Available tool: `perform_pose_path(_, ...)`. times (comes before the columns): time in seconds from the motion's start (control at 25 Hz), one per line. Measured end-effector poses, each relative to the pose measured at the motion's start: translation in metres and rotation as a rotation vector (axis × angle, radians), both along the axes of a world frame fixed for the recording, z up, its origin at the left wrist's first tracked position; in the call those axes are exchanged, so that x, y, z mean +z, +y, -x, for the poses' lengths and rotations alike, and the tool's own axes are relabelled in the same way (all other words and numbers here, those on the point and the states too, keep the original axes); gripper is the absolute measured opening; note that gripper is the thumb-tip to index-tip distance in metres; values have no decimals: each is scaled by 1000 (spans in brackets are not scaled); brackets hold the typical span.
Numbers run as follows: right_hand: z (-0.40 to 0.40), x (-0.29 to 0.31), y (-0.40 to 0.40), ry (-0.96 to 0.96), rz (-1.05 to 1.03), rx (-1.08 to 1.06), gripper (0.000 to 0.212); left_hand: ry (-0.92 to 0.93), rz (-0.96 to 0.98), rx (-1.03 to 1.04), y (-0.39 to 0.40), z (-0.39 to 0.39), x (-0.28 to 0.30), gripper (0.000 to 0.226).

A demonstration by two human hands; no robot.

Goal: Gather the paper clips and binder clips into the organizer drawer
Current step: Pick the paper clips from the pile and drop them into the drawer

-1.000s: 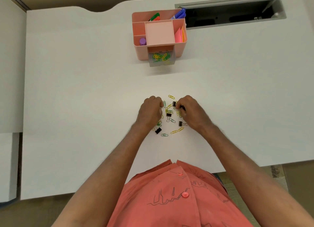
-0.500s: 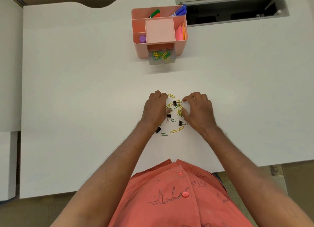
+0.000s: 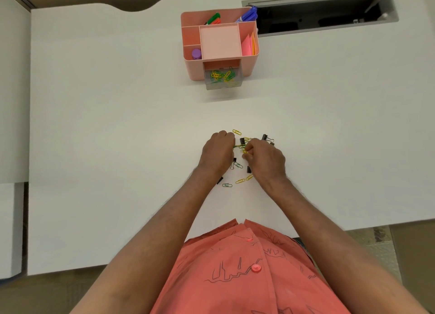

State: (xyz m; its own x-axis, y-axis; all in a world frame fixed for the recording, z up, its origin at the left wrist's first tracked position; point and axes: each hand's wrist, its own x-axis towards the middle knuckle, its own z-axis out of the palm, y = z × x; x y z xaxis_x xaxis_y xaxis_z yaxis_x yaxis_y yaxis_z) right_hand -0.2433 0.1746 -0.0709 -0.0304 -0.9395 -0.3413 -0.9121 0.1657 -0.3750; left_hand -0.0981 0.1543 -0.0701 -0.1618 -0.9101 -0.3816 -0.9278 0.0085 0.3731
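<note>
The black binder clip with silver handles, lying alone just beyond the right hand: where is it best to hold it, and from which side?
Pinch the binder clip by its black body, coming from above. It lies apart from the pile, with bare desk around it, and its thin wire handles point right, offering a poorer grip. The right hand is nearest.

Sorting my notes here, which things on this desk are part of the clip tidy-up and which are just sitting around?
In the job: loose paper clips, binder clips, clear drawer, left hand, right hand.

Lying about: markers, sticky notes, purple cap.
</note>
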Motion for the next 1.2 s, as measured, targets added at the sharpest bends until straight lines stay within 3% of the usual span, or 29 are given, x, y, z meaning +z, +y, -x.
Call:
perform_pose_path(0.28,-7,2,-10,44,-54,149,13,152,-30,66,1,-8,-4,20)
perform_pose_path(0.48,7,4,-20,-105,-63,95,13,339,-13,240,0,-20,-2,15)
perform_pose_path(0.68,20,27,-52,-584,-233,-225,15,515,-48,494,-8,-33,9,23)
perform_pose_path(0.8,10,52,-89,-756,-123,-234,15,637,-26,580,-19,-39,23,23)
perform_pose_path(0.88,-4,67,-119,-692,27,-175,17,670,14,599,-28,-42,35,25)
perform_pose_path(1.04,-35,84,-165,-375,307,74,14,655,122,575,-53,-46,58,28)
perform_pose_path(1.2,-51,76,-185,-157,342,237,16,508,313,503,-92,-51,69,19)
